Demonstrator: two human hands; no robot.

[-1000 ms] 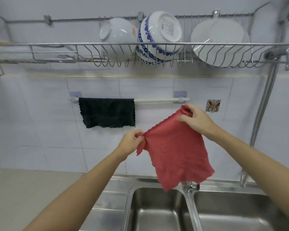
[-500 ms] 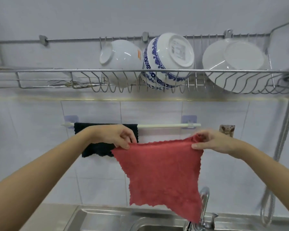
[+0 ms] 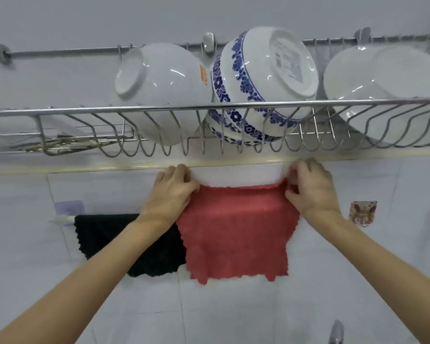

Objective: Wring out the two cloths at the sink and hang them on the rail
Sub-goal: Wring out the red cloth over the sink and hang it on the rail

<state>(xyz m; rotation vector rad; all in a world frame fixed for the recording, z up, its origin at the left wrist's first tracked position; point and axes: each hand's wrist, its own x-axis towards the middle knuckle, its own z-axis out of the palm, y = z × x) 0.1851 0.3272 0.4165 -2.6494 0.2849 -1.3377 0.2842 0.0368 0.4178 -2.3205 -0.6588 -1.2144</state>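
Red cloth at the rail

Tiled wall (image 3: pixel 233 314) below dish rack (image 3: pixel 209 108). Left hand (image 3: pixel 170 192) and right hand (image 3: pixel 310 192) each pinch 1 top corner of red cloth (image 3: pixel 236 234), spread flat. Black cloth (image 3: pixel 104 234) hangs just beside, on rail (image 3: pixel 62 219).

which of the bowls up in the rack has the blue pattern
The middle bowl, between two plain white ones, has blue floral bands around its outside.

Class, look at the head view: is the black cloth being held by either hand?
No: both hands, left hand and right hand, grip the red cloth.
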